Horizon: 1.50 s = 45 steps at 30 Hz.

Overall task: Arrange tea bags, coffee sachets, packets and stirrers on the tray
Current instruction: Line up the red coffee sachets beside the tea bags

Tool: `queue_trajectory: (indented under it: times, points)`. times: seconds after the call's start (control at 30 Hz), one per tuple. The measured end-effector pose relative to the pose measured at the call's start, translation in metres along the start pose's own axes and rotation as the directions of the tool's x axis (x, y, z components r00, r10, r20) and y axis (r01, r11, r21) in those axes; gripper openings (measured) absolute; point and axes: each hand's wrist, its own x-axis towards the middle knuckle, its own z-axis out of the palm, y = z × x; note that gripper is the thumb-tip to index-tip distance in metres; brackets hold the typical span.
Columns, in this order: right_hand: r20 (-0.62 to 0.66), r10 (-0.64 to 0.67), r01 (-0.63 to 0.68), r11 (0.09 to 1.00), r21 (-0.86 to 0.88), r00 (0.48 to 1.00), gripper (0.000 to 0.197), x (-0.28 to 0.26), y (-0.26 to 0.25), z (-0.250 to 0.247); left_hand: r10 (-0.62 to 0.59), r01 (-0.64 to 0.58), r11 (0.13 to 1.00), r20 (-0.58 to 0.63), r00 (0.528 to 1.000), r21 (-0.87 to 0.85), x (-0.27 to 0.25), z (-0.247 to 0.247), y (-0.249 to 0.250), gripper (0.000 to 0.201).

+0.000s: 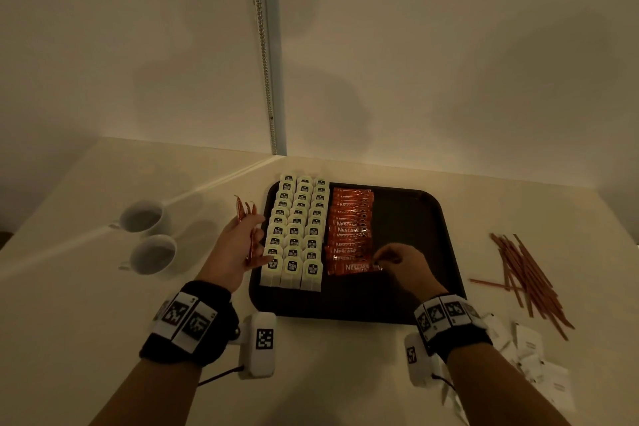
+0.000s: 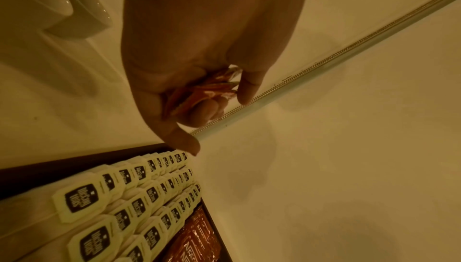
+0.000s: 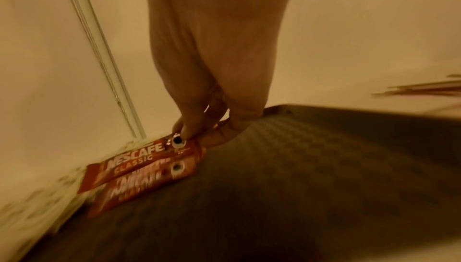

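On the table (image 1: 328, 373), the tray (image 1: 415, 252) carries three tea bag rows (image 1: 297, 235) beside a coffee sachet column (image 1: 351, 228), leaving its right half free. Right hand (image 1: 406, 270) fingers pinch the nearest sachet (image 1: 356, 267), apparently aligning it. Left hand (image 1: 235, 252) grips spare sachets (image 1: 247, 214) as supply. Stirrers (image 1: 529, 277), packets (image 1: 532, 353) and cups (image 1: 148, 235) lie off-tray, obstructing nothing.

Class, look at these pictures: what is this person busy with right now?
A person is stocking a dark tray. Three rows of tea bags fill its left side, with a column of coffee sachets beside them. The right hand pinches the end of the nearest sachet, while the left hand holds spare sachets. Stirrers and white packets lie off the tray.
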Motion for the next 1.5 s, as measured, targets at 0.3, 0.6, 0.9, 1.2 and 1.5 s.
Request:
queue_trajectory:
  times: [0.3, 0.6, 0.9, 1.2, 1.5]
  points:
    - [-0.075, 0.089, -0.085, 0.995, 0.055, 0.993, 0.025, 0.004, 0.008, 0.030, 0.008, -0.008, 1.000, -0.019, 1.000, 0.028, 0.002, -0.001, -0.003, 0.004]
    - [-0.140, 0.134, -0.127, 0.990, 0.057, 0.981, 0.012, 0.005, 0.009, 0.041, 0.021, -0.021, 0.999, -0.004, 1.000, 0.039, 0.004, 0.000, -0.004, 0.004]
    - [-0.177, 0.130, -0.132, 0.991, 0.002, 0.976, 0.012, 0.004, 0.010, 0.043, 0.025, -0.022, 1.000, 0.147, 0.989, -0.021, -0.002, 0.001, -0.008, 0.010]
    - [-0.071, -0.148, 0.162, 0.946, 0.281, 0.986, 0.017, -0.009, -0.080, 0.019, 0.100, -0.159, 0.962, 0.253, 0.962, 0.224, -0.005, 0.012, -0.005, 0.019]
    - [-0.018, -0.196, 0.158, 0.727, 0.668, 0.980, 0.019, -0.016, -0.148, 0.009, 0.109, -0.213, 0.930, 0.330, 0.938, 0.299, -0.014, 0.029, -0.001, 0.031]
